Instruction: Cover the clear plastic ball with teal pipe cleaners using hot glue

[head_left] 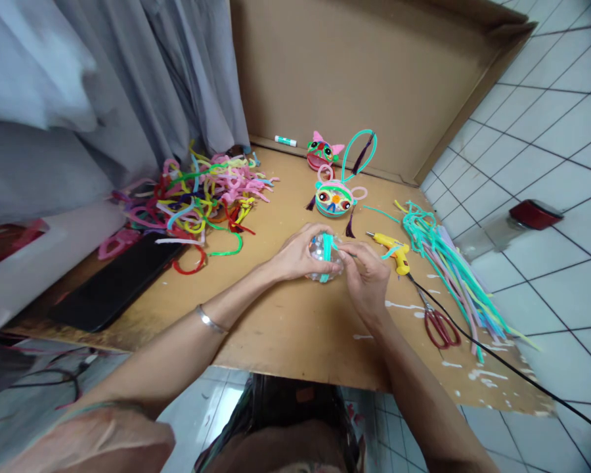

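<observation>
Grasping a clear ball (318,251) behind the desk's (285,328) front edge, left hand (299,255) is steadying; right hand (367,270) is pinching green strip (335,247), ideally taut.

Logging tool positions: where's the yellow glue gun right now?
Head view, right of centre: the yellow glue gun lies on the table just beyond and right of the right hand, with red-handled scissors nearer the person.

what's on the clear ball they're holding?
Teal strip wrapped across the clear ball. The left hand's thumb lies over part of the strip. Ball surface under the strip and thumb, plus the underside, is hidden.
</observation>
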A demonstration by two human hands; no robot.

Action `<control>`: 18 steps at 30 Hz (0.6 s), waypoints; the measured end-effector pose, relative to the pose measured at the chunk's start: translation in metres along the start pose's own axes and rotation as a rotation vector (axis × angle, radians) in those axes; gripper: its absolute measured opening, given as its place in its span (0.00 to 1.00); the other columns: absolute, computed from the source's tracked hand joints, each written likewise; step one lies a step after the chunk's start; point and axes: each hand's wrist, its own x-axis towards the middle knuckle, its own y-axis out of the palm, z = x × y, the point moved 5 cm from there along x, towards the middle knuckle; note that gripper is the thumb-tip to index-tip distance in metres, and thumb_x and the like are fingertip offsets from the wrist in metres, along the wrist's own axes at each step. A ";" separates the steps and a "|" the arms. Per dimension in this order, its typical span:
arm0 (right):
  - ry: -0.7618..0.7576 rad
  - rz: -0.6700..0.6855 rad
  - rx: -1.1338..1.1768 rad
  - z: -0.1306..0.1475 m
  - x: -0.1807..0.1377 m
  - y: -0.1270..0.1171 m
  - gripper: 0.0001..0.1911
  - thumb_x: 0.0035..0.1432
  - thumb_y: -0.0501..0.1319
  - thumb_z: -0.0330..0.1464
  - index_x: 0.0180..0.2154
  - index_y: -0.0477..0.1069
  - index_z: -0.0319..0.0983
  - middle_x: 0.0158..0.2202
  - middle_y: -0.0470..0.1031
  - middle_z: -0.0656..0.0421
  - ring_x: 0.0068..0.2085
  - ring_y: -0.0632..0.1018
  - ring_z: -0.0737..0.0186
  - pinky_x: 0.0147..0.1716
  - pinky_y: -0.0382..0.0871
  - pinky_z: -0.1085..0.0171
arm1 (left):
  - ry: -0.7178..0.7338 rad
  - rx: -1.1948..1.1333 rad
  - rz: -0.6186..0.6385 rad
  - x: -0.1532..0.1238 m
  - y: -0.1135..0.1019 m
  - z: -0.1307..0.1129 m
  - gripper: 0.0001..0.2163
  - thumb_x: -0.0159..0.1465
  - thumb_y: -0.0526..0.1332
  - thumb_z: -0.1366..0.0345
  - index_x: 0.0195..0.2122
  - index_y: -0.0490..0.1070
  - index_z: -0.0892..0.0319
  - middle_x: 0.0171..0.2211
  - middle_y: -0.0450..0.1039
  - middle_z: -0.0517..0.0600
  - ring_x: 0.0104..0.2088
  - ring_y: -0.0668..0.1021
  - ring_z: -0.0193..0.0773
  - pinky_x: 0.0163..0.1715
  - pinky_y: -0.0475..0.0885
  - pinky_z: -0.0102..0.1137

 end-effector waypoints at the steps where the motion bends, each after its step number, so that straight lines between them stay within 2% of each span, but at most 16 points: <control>1: -0.001 0.004 0.004 -0.001 0.000 0.000 0.09 0.64 0.57 0.31 0.35 0.76 0.43 0.34 0.81 0.59 0.38 0.80 0.60 0.39 0.74 0.59 | -0.001 -0.005 0.002 0.000 0.000 0.000 0.32 0.47 0.73 0.53 0.52 0.68 0.56 0.51 0.71 0.54 0.51 0.75 0.47 0.54 0.70 0.43; 18: -0.065 0.055 -0.025 0.003 0.000 0.000 0.09 0.64 0.57 0.29 0.35 0.76 0.42 0.34 0.81 0.59 0.37 0.80 0.60 0.39 0.74 0.61 | -0.004 -0.043 0.016 0.001 -0.001 -0.001 0.32 0.47 0.72 0.53 0.52 0.68 0.57 0.51 0.71 0.54 0.50 0.75 0.46 0.53 0.70 0.42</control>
